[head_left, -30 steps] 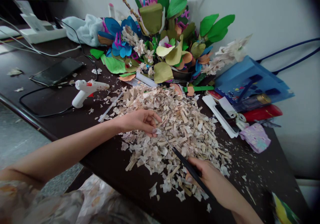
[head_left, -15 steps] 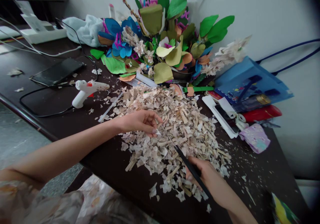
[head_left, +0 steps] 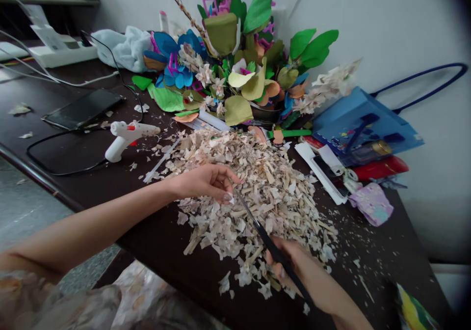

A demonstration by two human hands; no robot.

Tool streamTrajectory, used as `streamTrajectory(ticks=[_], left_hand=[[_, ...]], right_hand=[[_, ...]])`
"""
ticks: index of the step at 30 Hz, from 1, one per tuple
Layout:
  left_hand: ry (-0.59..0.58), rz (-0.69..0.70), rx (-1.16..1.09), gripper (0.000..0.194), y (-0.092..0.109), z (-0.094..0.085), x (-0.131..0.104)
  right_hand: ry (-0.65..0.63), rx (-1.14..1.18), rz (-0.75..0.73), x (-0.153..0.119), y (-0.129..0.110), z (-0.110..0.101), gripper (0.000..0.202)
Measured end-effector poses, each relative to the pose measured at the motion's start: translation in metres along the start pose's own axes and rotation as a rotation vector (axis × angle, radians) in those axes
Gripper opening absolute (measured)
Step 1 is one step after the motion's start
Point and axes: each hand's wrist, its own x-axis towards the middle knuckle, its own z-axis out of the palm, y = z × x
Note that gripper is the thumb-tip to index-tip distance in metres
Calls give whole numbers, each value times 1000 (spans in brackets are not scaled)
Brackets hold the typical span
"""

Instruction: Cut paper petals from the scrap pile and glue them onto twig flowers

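My left hand [head_left: 206,181] is closed in a pinch over the heap, with a small whitish paper-like scrap [head_left: 231,200] between thumb and fingertips. In my right hand [head_left: 294,261] is a long, slim black tool with a thin metal tip [head_left: 274,249], slanting up and left. Its tip reaches close to the left fingertips; whether it touches the scrap I cannot tell. Beneath both hands spreads a large heap of pale, dry, flaky scraps [head_left: 279,192] on the dark table [head_left: 165,251].
A white glue gun [head_left: 125,138] with a black cord lies left of the heap, near a dark phone [head_left: 84,108]. Behind stands a colourful paper flower arrangement [head_left: 235,74]. At right are a blue bag [head_left: 364,123], a white tray [head_left: 320,175] and a lilac cloth [head_left: 371,203].
The black tool has moved up and left, bringing its metal tip closer to my left fingertips. My left hand stays almost in place, still pinching the scrap.
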Motion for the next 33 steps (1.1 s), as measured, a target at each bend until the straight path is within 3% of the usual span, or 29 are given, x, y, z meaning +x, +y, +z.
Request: streamTrajectory(ticks=[6,13,19,26,33], left_hand=[[53,10,27,37,6,4,-2],[57,23,38,39,4,6,-1],[55,44,43,39,-2,4,1],[59,58,71,39,-5,5,0],[57,51,100,39,-3,4,0]], right_hand=[[-34,45,-57,-5,-2,3,27],[60,147,-37,3,9,18,52],[22,38,-46,0,7,16,39],[1,174,32,1,-1,17,35],[-11,152,42,2,4,14,23]])
